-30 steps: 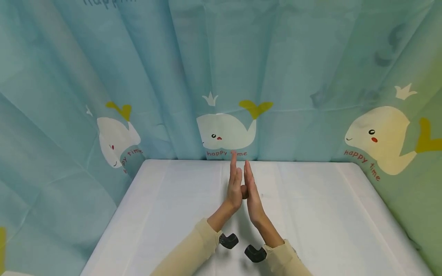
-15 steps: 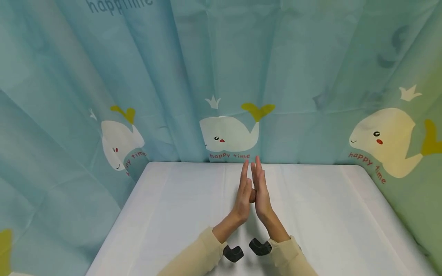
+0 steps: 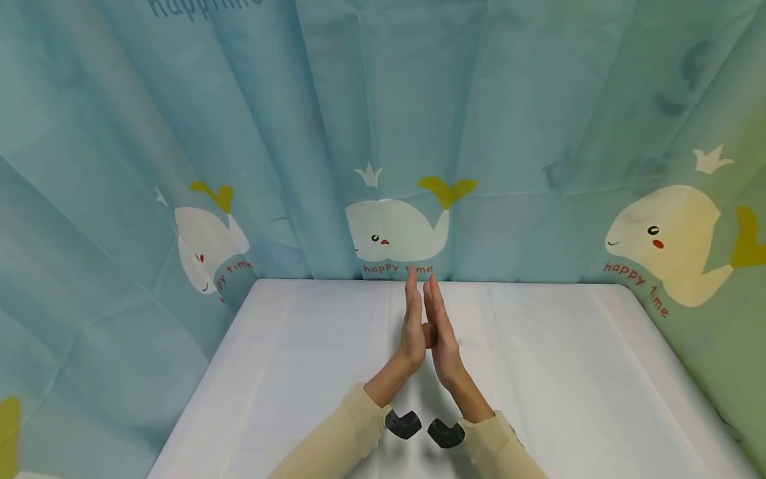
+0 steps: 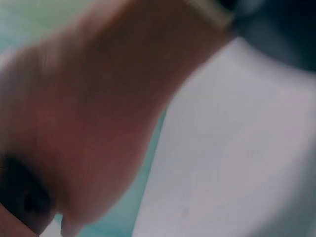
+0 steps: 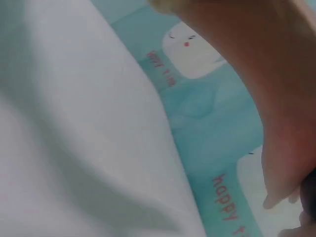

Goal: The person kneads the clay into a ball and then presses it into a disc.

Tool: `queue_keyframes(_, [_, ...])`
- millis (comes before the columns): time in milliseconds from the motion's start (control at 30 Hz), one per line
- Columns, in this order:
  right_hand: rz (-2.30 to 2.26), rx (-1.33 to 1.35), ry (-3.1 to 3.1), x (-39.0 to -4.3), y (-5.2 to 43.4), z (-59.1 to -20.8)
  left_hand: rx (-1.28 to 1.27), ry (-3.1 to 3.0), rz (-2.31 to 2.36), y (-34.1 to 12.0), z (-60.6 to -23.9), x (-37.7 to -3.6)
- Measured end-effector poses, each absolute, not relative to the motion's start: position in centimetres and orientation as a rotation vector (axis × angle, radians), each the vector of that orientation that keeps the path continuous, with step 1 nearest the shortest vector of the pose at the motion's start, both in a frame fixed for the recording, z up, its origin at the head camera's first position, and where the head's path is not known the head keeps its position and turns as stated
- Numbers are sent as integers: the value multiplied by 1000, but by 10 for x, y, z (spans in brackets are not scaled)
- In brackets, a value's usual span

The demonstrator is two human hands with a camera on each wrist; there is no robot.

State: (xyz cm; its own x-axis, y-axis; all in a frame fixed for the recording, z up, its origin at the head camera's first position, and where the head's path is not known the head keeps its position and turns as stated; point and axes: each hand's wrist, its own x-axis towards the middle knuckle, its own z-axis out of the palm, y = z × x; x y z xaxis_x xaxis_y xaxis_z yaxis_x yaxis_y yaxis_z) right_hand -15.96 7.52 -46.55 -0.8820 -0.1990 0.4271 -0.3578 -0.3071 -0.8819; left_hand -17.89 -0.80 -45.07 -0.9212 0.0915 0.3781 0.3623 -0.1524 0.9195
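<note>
My two hands are held up palm to palm over the middle of the white table (image 3: 311,372), fingers straight and pointing away from me. The left hand (image 3: 412,322) reaches slightly further than the right hand (image 3: 439,329). A small darker patch shows between the palms; I cannot tell whether it is a thumb or something held. Cream sleeves cover both forearms, each with a black wrist camera (image 3: 403,424) below it. In the left wrist view the left hand (image 4: 98,113) is a close blur; in the right wrist view the right hand (image 5: 266,89) fills the upper right.
A blue-green curtain (image 3: 239,133) printed with white whales and "happy time" hangs round the back and both sides of the table, right against its edges. No other object lies on the white cloth.
The palms have slid against each other: half a second ago the right fingertips led and the hands sat further right; now the left fingertips lead, as one second ago.
</note>
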Motion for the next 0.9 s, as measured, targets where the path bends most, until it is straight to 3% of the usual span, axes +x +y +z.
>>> queue_keyframes(267, [2253,622,-1857,-156,76,-462,-451,-2044,-2140,-8,-470,-195])
queue_keyframes(533, [2194,495,-1946,-163,79,-454,-662,-1998,-2166,-4,-467,-179])
queue_keyframes(900, [2371,441,-1913,-175,88,-465,-710,-2032,-2183,-7,-452,-158])
